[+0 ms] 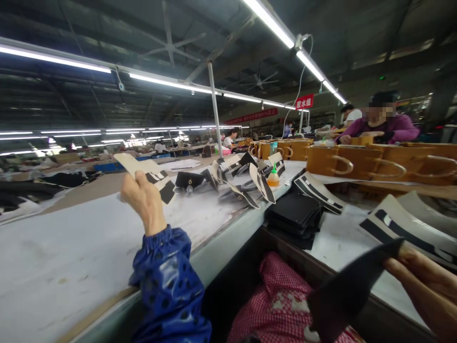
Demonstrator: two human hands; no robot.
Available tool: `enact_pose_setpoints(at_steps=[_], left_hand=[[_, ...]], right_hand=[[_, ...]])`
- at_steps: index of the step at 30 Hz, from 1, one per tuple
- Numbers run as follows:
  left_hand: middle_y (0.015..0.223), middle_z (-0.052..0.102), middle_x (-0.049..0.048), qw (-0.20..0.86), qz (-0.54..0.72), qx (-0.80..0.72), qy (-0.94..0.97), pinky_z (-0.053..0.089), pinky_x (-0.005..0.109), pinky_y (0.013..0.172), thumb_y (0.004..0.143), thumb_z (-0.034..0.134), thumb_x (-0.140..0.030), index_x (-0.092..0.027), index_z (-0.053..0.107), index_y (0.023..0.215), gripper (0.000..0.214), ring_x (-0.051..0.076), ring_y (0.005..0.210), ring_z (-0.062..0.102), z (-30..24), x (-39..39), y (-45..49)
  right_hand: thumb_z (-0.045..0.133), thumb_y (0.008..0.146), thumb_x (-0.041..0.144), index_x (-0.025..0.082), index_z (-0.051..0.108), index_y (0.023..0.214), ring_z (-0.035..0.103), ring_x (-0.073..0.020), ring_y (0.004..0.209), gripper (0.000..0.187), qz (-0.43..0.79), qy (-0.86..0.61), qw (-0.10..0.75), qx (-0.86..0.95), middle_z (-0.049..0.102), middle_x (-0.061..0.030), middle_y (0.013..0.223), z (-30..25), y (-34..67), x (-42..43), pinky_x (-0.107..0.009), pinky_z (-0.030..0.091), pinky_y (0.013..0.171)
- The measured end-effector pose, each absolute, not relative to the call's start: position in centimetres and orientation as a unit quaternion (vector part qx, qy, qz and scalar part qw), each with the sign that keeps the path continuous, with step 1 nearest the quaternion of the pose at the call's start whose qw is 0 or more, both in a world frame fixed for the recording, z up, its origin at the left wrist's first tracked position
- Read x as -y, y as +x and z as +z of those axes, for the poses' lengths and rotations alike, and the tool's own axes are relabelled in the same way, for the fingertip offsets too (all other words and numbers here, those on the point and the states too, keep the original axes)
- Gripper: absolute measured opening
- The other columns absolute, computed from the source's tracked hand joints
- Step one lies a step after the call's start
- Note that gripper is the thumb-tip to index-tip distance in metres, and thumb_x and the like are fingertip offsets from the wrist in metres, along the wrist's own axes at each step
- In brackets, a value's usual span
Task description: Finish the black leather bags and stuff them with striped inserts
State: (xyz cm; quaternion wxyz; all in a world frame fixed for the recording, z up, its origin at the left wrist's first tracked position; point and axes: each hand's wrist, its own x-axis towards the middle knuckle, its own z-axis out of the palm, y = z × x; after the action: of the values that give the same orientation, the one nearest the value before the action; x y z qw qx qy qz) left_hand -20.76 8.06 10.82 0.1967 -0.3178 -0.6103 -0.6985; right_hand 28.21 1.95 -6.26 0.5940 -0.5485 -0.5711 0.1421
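Note:
Over the white-covered table, my left hand (pixel 144 197) is closed on a cream panel with black strips (pixel 152 167), its fingers partly hidden behind the piece. At the lower right, my right hand (pixel 423 276) pinches the upper corner of a thin black panel (pixel 346 286), which hangs down over my red checked apron (pixel 271 286). Curved cream panels with black strips (pixel 410 224) lie beyond my right hand. A stack of black panels (pixel 294 212) sits near the table's corner. More black and cream pieces (pixel 232 181) stand or lean on the table ahead of my left hand.
A small glue bottle with a green tip (pixel 273 177) stands near the table's edge (pixel 246 233). Tan bags with handles (pixel 357 161) line the bench at the right, where a person in purple (pixel 403 126) works behind them. A metal post (pixel 215 109) rises beyond the table.

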Motion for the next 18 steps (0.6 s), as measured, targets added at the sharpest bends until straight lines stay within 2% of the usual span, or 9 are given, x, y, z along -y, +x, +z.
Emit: enact_pose_setpoints(at_steps=[3, 6, 9, 10, 15, 18], left_hand=[[0.083, 0.06, -0.0016, 0.219, -0.704, 0.565, -0.371, 0.046, 0.03, 0.084, 0.095, 0.047, -0.02, -0.017, 0.059, 0.091, 0.012, 0.017, 0.086, 0.057, 9.8, -4.0, -16.3], [0.079, 0.057, -0.0028, 0.174, -0.703, 0.507, -0.467, 0.044, 0.027, 0.076, 0.094, 0.052, -0.026, -0.02, 0.053, 0.083, 0.013, 0.016, 0.08, 0.055, 7.5, -0.4, -11.9], [0.068, 0.053, -0.0039, 0.034, -0.661, 0.514, -0.546, 0.041, 0.024, 0.059, 0.095, 0.053, -0.034, -0.021, 0.052, 0.081, 0.019, 0.013, 0.063, 0.051, 3.9, 1.5, -8.0], [0.065, 0.052, -0.0039, -0.026, -0.634, 0.518, -0.573, 0.041, 0.024, 0.058, 0.096, 0.051, -0.035, -0.021, 0.052, 0.082, 0.019, 0.013, 0.06, 0.05, 2.6, 1.6, -6.9], [0.072, 0.064, 0.0006, -0.282, -0.526, 0.461, -0.656, 0.045, 0.025, 0.062, 0.097, 0.049, -0.042, -0.017, 0.062, 0.091, 0.029, 0.016, 0.066, 0.059, -3.1, 1.2, -2.9], [0.094, 0.071, 0.004, -0.395, -0.511, 0.41, -0.644, 0.05, 0.027, 0.078, 0.099, 0.049, -0.04, -0.017, 0.064, 0.109, 0.03, 0.018, 0.084, 0.066, -4.3, 1.3, -1.6]], right_hand=[[0.071, 0.068, 0.065, 0.033, 0.072, 0.083, 0.07, -0.028, 0.077, 0.036, 0.099, -0.551, 0.618, 0.552, 0.073, -0.0071, 0.085, -4.7, 26.5, -1.7, -0.038, 0.061, 0.068], [0.065, 0.079, 0.062, 0.03, 0.073, 0.084, 0.071, -0.0252, 0.074, 0.033, 0.024, -0.51, 0.591, 0.624, 0.074, -0.0065, 0.084, -3.7, 25.4, -0.9, -0.035, 0.06, 0.068], [0.059, 0.09, 0.051, 0.029, 0.07, 0.083, 0.069, -0.0196, 0.064, 0.025, -0.03, -0.447, 0.54, 0.713, 0.073, -0.0051, 0.077, -2.7, 24.8, 0.3, -0.027, 0.058, 0.062], [0.058, 0.092, 0.048, 0.028, 0.069, 0.083, 0.068, -0.0178, 0.061, 0.024, -0.037, -0.423, 0.53, 0.734, 0.072, -0.0043, 0.075, -2.2, 24.5, 0.8, -0.025, 0.057, 0.059], [0.052, 0.099, 0.033, 0.023, 0.064, 0.083, 0.066, -0.0128, 0.058, 0.022, -0.008, -0.353, 0.489, 0.798, 0.069, -0.0015, 0.07, -0.1, 22.7, 2.1, -0.019, 0.053, 0.055], [0.052, 0.099, 0.025, 0.021, 0.063, 0.086, 0.065, -0.0113, 0.061, 0.018, 0.011, -0.334, 0.478, 0.812, 0.068, -0.0005, 0.073, -0.2, 21.2, 1.8, -0.018, 0.052, 0.058]])
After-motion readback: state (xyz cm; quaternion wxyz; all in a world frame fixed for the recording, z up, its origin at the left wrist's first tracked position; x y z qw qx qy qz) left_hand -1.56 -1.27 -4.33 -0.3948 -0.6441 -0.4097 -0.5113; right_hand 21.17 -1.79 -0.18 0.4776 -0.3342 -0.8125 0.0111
